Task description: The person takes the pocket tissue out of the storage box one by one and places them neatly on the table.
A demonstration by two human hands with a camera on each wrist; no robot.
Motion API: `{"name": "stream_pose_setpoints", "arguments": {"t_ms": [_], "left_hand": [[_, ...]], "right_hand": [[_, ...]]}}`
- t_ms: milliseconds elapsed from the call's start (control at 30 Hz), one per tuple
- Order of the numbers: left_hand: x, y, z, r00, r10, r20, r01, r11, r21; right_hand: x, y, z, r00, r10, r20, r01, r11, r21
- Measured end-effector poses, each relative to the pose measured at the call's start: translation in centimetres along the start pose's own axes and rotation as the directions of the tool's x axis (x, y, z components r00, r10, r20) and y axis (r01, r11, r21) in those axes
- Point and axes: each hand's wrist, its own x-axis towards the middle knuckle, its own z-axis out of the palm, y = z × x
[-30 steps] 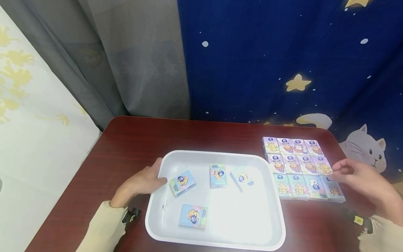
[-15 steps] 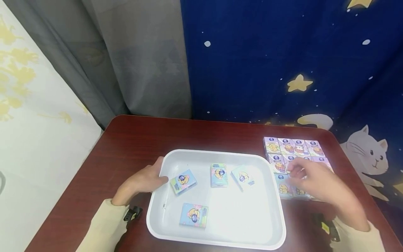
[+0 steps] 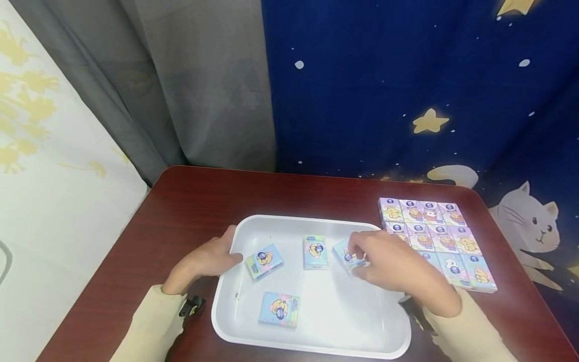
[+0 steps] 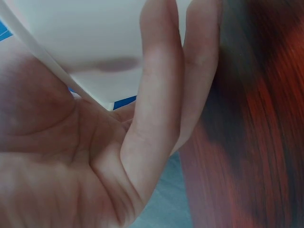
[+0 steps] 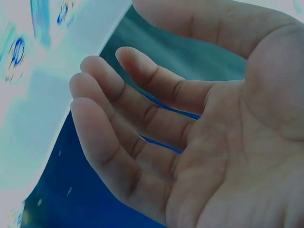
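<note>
A white plastic tray (image 3: pixel 334 322) stands on the table, and several small flat packs with cartoon prints lie apart inside it. My left hand (image 3: pixel 205 259) grips the tray's left rim, thumb over the edge and fingers down the outer wall; the left wrist view shows the fingers (image 4: pixel 159 80) against that wall. My right hand (image 3: pixel 384 256) hovers at the tray's right part, its fingertips over a light-blue pack (image 3: pixel 345 254) and partly hiding it. In the right wrist view its fingers (image 5: pixel 97 137) are loosely bent with nothing between them.
Right of the tray, several similar packs (image 3: pixel 445 236) lie in tight rows, partly covered by my right hand. Other packs in the tray include a left one (image 3: pixel 264 261), a middle one (image 3: pixel 315 252) and a front one (image 3: pixel 279 309). Curtains hang behind the dark red table (image 3: pixel 289 193).
My right hand has moved left from the rows of packs, across the tray's right rim, to above the light-blue pack. My left hand stays on the tray's rim.
</note>
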Motion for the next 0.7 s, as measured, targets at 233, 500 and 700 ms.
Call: {"name": "stream_pose_setpoints", "arguments": {"t_ms": [233, 500, 700], "left_hand": [[0.0, 0.0, 0.0, 1.0, 0.0, 0.002, 0.0, 1.0, -0.006], [0.0, 0.1, 0.0, 1.0, -0.017, -0.004, 0.017, 1.0, 0.021], [-0.2, 0.2, 0.0, 1.0, -0.008, -0.011, 0.009, 0.999, 0.05]], "right_hand": [[2.3, -4.5, 1.0, 0.99, -0.032, 0.139, 0.047, 0.993, -0.104], [4.8, -8.0, 3.8, 0.955, -0.073, 0.286, 0.133, 0.972, -0.196], [5.5, -9.4, 6.8, 0.933, -0.136, 0.332, 0.202, 0.964, -0.172]]}}
